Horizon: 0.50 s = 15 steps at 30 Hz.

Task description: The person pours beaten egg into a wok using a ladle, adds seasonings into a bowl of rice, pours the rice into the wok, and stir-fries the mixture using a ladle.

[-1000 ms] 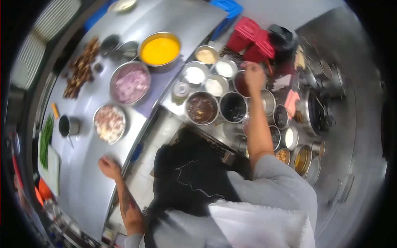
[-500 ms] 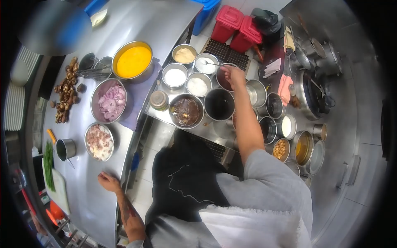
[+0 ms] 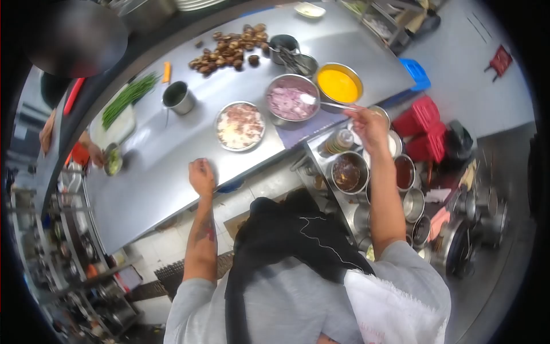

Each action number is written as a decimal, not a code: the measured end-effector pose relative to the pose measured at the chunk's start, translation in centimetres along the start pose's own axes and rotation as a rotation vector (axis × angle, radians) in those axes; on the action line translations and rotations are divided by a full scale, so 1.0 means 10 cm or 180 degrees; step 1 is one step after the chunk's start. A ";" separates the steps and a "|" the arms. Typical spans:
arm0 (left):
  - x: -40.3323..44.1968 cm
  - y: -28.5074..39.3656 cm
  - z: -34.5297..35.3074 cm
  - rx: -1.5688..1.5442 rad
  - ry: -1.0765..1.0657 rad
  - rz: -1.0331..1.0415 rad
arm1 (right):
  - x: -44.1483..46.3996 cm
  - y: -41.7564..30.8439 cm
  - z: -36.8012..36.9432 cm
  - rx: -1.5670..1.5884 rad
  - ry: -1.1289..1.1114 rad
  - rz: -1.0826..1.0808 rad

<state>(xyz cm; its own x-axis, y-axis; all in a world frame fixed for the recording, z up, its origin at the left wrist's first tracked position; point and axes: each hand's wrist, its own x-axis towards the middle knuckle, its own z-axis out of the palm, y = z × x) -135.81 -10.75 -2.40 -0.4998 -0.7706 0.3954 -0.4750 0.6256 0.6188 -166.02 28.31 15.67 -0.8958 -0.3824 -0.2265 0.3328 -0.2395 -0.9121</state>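
Note:
My right hand (image 3: 369, 127) pinches the handle of a metal spoon (image 3: 338, 105). White powder shows on the spoon's bowl, over the bowl of sliced purple onions (image 3: 291, 98). Beside the onions is a pan of yellow liquid (image 3: 338, 83). My left hand (image 3: 201, 176) is over the steel table's near edge with its fingers curled; whether it holds anything is hidden. Nearest to it is a round bowl of chopped pinkish and white pieces (image 3: 240, 126).
Mushrooms (image 3: 229, 50), a metal pot (image 3: 179, 97) and green stalks (image 3: 129, 98) lie on the steel table (image 3: 154, 172). Another person's hand (image 3: 94, 150) holds a small bowl (image 3: 113, 159) at the left. Seasoning containers (image 3: 350, 172) and red bins (image 3: 421, 117) stand right.
The view has turned towards the steel table. My right hand has moved with the spoon from the seasoning containers to beside the onion bowl. The other person's hand with a small bowl has come into view.

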 end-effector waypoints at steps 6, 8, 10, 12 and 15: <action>-0.01 -0.05 -0.07 -0.0123 -0.0089 -0.0100 | 0.18 0.53 1.38 -0.3673 0.0010 -0.2051; 0.04 -0.06 -0.06 -0.0125 -0.0082 -0.0089 | 0.10 0.20 1.44 -0.3421 0.0083 -0.2178; 0.00 -0.10 -0.06 -0.0116 0.0006 -0.0024 | -0.13 -0.31 1.37 -0.2942 0.0364 -0.2100; -0.01 -0.13 -0.11 -0.0181 -0.0046 -0.0032 | -0.22 -0.66 0.90 -0.2521 0.0784 -0.2023; -0.03 -0.32 0.06 -0.0373 -0.0228 -0.0039 | -0.28 -0.90 0.06 -0.2507 0.1604 -0.2215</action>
<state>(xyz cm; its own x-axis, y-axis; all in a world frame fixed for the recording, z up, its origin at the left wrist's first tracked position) -134.55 -12.40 -4.87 -0.5470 -0.7648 0.3405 -0.3956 0.5946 0.7000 -166.30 31.03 24.76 -0.8876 0.0537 0.4575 -0.3929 0.4301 -0.8128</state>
